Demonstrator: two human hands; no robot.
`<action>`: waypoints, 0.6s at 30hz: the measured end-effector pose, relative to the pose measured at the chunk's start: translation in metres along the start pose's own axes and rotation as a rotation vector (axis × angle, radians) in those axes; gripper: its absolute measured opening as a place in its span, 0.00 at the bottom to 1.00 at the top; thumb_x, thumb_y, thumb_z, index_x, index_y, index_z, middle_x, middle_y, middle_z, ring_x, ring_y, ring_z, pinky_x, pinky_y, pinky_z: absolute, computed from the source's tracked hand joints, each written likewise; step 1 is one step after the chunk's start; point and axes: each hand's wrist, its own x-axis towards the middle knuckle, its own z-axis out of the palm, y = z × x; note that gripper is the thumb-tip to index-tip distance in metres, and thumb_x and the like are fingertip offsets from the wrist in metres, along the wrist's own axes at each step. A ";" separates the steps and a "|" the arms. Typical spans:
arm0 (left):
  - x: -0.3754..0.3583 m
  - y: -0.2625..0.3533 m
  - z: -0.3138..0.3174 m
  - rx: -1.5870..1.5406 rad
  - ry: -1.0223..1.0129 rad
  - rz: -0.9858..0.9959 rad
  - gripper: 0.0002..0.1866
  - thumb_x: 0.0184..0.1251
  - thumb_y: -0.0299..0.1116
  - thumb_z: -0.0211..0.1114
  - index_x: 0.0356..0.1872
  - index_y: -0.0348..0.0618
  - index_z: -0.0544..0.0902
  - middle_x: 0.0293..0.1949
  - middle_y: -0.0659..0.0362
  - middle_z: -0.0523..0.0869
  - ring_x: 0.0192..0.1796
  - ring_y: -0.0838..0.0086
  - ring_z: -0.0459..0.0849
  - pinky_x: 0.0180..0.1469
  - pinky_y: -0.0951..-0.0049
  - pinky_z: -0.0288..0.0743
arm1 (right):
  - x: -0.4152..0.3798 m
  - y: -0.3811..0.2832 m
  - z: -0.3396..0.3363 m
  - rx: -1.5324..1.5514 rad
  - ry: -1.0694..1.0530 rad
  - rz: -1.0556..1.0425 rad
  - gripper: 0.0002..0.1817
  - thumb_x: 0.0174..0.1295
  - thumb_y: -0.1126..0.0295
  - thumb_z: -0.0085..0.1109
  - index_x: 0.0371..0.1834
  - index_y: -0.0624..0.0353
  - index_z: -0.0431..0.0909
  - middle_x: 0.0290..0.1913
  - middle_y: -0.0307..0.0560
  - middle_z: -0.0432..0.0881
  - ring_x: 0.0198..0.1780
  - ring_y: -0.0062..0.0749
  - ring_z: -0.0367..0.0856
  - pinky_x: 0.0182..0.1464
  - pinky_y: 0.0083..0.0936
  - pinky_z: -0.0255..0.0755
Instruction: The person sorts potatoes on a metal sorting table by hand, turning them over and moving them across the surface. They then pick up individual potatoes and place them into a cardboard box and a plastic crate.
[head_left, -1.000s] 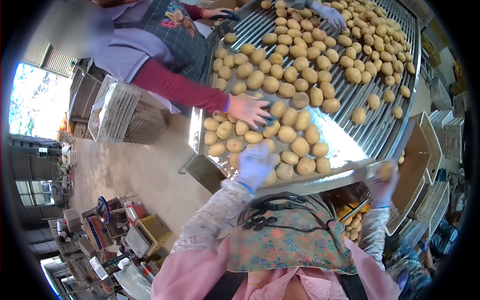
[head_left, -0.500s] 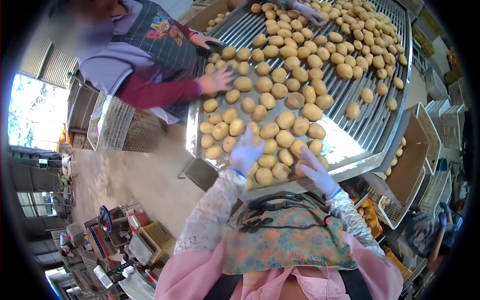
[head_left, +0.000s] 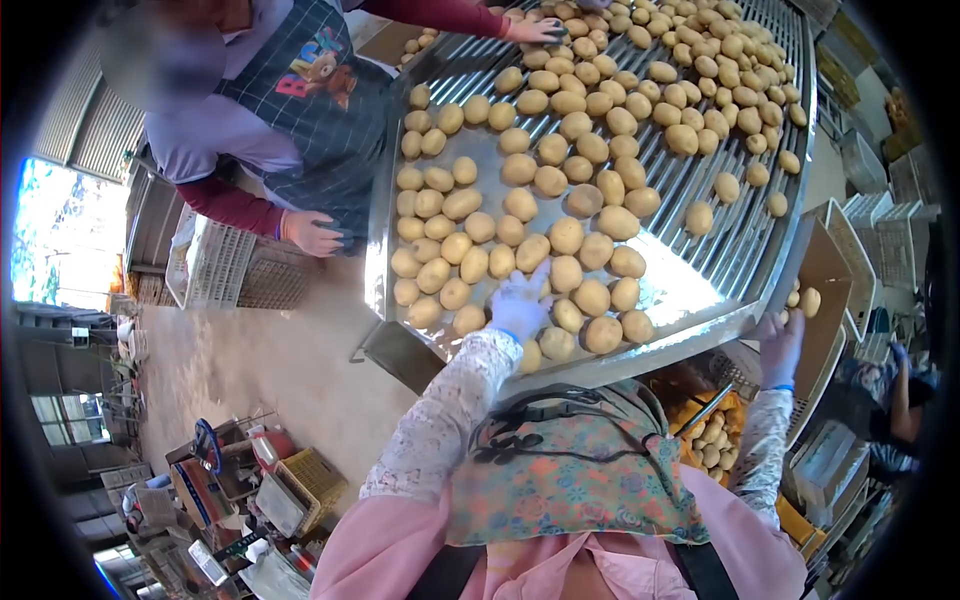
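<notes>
My left hand (head_left: 520, 305), in a pale purple glove, rests fingers apart on potatoes (head_left: 566, 273) near the front edge of the metal sorting table (head_left: 660, 345). Potatoes lie around and beside its fingertips. Beyond the table's right corner, my right hand (head_left: 780, 345), gloved alike, is raised at the rim of a crate with a brown lining (head_left: 832, 290). Its fingers look parted, and a potato (head_left: 811, 301) shows just past the fingertips, apparently not gripped.
Across the table's left side stands a co-worker (head_left: 300, 130), one gloved hand (head_left: 535, 30) over the far potatoes, the other (head_left: 315, 232) beside the table. Slatted rollers (head_left: 745, 235) carry more potatoes. An orange sack of potatoes (head_left: 712, 440) sits below the front edge; white crates (head_left: 885, 235) stand right.
My right hand has moved from the potatoes rightward to the crate. My left hand has shifted slightly right. One co-worker's hand has left the table; the other reaches farther across it.
</notes>
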 end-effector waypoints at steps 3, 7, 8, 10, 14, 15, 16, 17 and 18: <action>0.001 0.014 -0.031 -0.122 -0.153 -0.064 0.30 0.67 0.51 0.66 0.69 0.56 0.73 0.60 0.42 0.77 0.62 0.44 0.78 0.60 0.47 0.76 | -0.044 0.045 0.059 -0.648 -0.404 -0.210 0.19 0.78 0.58 0.51 0.62 0.60 0.76 0.51 0.41 0.79 0.47 0.27 0.79 0.51 0.23 0.75; -0.036 0.067 -0.014 -0.375 0.315 0.243 0.32 0.65 0.48 0.68 0.67 0.47 0.73 0.59 0.47 0.80 0.62 0.50 0.79 0.67 0.49 0.70 | -0.129 0.073 0.160 0.198 -0.621 0.732 0.30 0.77 0.52 0.52 0.77 0.49 0.62 0.63 0.46 0.79 0.57 0.36 0.80 0.60 0.37 0.76; -0.044 0.089 -0.016 -0.489 0.150 0.378 0.32 0.65 0.48 0.68 0.67 0.44 0.73 0.60 0.47 0.80 0.64 0.51 0.77 0.69 0.48 0.67 | -0.133 0.093 0.157 -0.110 -0.681 0.202 0.29 0.76 0.53 0.53 0.76 0.49 0.63 0.62 0.47 0.80 0.56 0.37 0.81 0.57 0.35 0.78; -0.053 0.100 -0.023 -0.600 -0.001 0.510 0.33 0.65 0.47 0.67 0.67 0.42 0.74 0.62 0.47 0.79 0.66 0.52 0.76 0.72 0.46 0.64 | -0.117 0.106 0.145 -0.010 -0.629 0.206 0.27 0.75 0.54 0.55 0.72 0.52 0.68 0.57 0.48 0.81 0.53 0.37 0.83 0.50 0.31 0.81; -0.077 0.032 -0.007 -0.173 0.133 0.587 0.34 0.66 0.48 0.66 0.70 0.42 0.74 0.70 0.48 0.75 0.72 0.51 0.71 0.74 0.48 0.61 | -0.062 0.017 0.075 0.401 -0.274 0.378 0.24 0.73 0.52 0.58 0.60 0.59 0.75 0.50 0.50 0.83 0.47 0.35 0.85 0.43 0.26 0.85; -0.086 -0.007 -0.001 -0.033 0.192 0.577 0.35 0.64 0.49 0.67 0.70 0.42 0.74 0.69 0.47 0.75 0.72 0.51 0.71 0.73 0.48 0.62 | -0.031 0.004 0.041 0.603 -0.355 0.263 0.29 0.73 0.49 0.57 0.65 0.63 0.73 0.54 0.54 0.82 0.50 0.39 0.85 0.45 0.27 0.86; -0.098 -0.039 -0.002 0.108 0.247 0.569 0.36 0.63 0.50 0.67 0.69 0.42 0.75 0.69 0.46 0.75 0.73 0.50 0.70 0.73 0.48 0.63 | -0.029 -0.036 0.042 0.751 -0.016 0.286 0.32 0.73 0.53 0.54 0.71 0.66 0.64 0.70 0.65 0.72 0.63 0.49 0.81 0.60 0.43 0.83; -0.111 -0.058 -0.011 0.058 0.177 0.497 0.36 0.63 0.51 0.67 0.70 0.42 0.74 0.69 0.46 0.75 0.73 0.49 0.70 0.72 0.46 0.63 | -0.003 -0.025 -0.004 0.706 -0.025 0.103 0.36 0.73 0.52 0.54 0.74 0.68 0.58 0.77 0.73 0.59 0.70 0.53 0.75 0.67 0.47 0.78; -0.114 -0.067 -0.015 0.007 0.117 0.427 0.36 0.63 0.51 0.67 0.70 0.42 0.74 0.70 0.46 0.74 0.73 0.47 0.70 0.72 0.45 0.63 | -0.005 -0.029 0.008 0.617 0.212 0.118 0.35 0.73 0.53 0.55 0.74 0.67 0.60 0.73 0.69 0.66 0.67 0.49 0.78 0.63 0.43 0.80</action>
